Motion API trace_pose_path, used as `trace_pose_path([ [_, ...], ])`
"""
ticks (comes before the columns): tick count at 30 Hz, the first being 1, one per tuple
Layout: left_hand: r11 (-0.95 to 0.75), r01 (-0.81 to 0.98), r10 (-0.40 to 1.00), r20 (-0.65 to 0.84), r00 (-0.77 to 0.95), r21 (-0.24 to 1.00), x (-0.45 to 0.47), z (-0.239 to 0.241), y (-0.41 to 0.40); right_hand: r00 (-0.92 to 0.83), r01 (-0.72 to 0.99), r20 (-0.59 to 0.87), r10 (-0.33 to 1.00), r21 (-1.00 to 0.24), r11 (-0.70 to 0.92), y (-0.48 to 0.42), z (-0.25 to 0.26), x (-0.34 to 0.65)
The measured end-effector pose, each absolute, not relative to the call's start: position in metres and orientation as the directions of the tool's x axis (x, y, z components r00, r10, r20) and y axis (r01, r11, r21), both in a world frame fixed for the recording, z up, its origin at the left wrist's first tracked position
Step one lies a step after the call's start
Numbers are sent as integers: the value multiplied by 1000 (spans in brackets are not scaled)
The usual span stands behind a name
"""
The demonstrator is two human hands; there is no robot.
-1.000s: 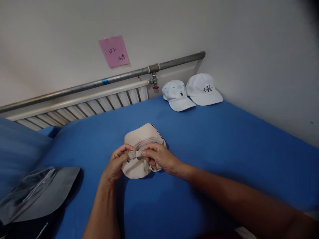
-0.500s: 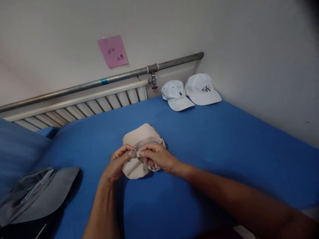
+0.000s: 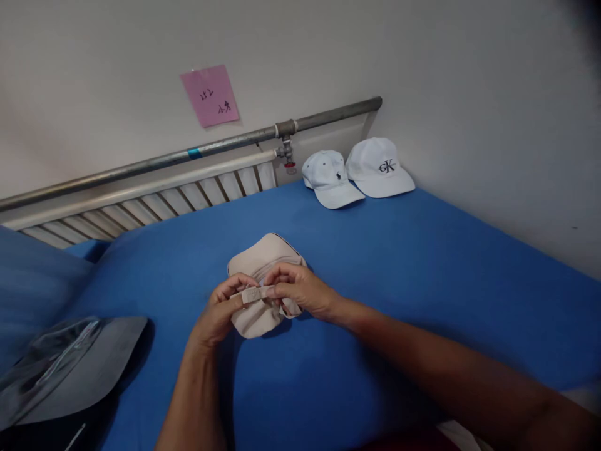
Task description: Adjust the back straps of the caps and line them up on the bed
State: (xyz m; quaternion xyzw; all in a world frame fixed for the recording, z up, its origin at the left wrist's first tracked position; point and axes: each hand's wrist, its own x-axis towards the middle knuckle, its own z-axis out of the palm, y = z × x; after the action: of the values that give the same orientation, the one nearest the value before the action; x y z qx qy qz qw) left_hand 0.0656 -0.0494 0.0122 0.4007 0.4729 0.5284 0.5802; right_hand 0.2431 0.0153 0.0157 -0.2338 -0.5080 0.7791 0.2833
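Note:
A beige baseball cap (image 3: 258, 250) lies on the blue surface in front of me, its brim pointing away and its crown toward me. Across its back opening runs a beige strap (image 3: 252, 294) with a squarish end piece. My left hand (image 3: 218, 310) pinches the strap's left part between thumb and fingers. On the other side, my right hand (image 3: 303, 291) pinches the strap's right part, with its lower fingers at the cap's edge. The fingers partly hide the strap and the cap's inside.
Two white caps, one with a small horse logo (image 3: 331, 181) and one with letters (image 3: 380, 169), sit at the back right by the wall. A grey cap (image 3: 89, 376) lies at the left. A radiator (image 3: 188, 197) and pipe (image 3: 225, 145) run behind the blue surface (image 3: 375, 269).
My right hand has shifted slightly along the strap, and more of the strap's squarish end piece shows between my hands. The view has moved a little.

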Motion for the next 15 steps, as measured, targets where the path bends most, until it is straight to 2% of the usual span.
trace_pose_path([
  [3,126,-218,992,-124,24,968,66,11,-50,-746,-191,-60,663,-935,-300,15,18,244],
  [9,90,-234,994,-101,-32,968,61,9,-50,-663,-123,0,749,-986,-109,17,32,252],
  [15,114,-204,994,-111,27,972,67,12,-50,-712,-127,-25,702,-978,-164,17,33,257],
])
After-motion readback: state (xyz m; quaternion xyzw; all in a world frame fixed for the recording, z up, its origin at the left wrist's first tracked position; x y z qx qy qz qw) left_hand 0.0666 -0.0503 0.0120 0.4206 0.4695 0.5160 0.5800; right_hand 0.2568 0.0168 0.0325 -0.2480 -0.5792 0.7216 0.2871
